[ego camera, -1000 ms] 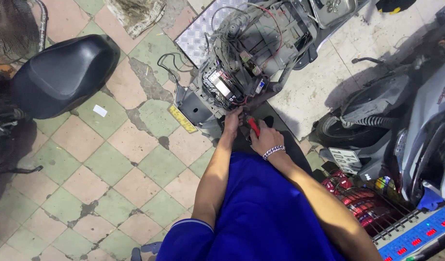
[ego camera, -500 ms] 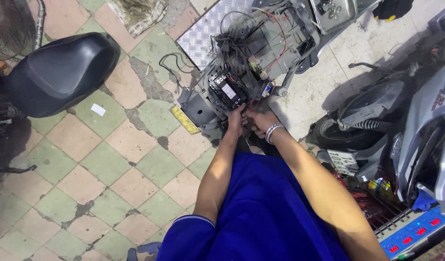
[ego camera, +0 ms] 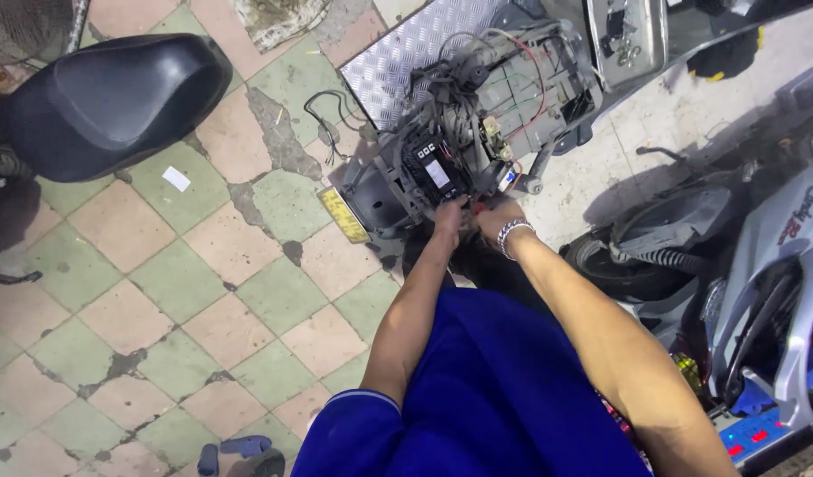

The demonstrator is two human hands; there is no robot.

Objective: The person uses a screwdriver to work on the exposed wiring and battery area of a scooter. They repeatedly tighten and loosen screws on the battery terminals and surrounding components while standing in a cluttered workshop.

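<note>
A stripped scooter frame (ego camera: 548,97) lies on the tiled floor with loose wiring (ego camera: 455,106) and a black box (ego camera: 433,168) exposed. My left hand (ego camera: 448,217) and my right hand (ego camera: 495,215) meet just below that box, fingers curled against the frame. A sliver of a red-handled tool (ego camera: 479,208) shows between them, on the right hand's side. A beaded bracelet (ego camera: 514,233) circles my right wrist. What the left fingers grip is hidden. My blue shirt (ego camera: 503,397) fills the lower middle.
A black scooter seat (ego camera: 115,102) stands at the upper left. A diamond-plate metal sheet (ego camera: 406,57) and a yellow plate (ego camera: 343,215) sit by the frame. A silver scooter (ego camera: 777,283) and its tyre (ego camera: 631,234) crowd the right. A blue sandal (ego camera: 238,450) lies near my feet.
Both hands have moved closer together and up against the frame under the black box. The red tool, plain in the right hand a second ago, is now mostly covered.
</note>
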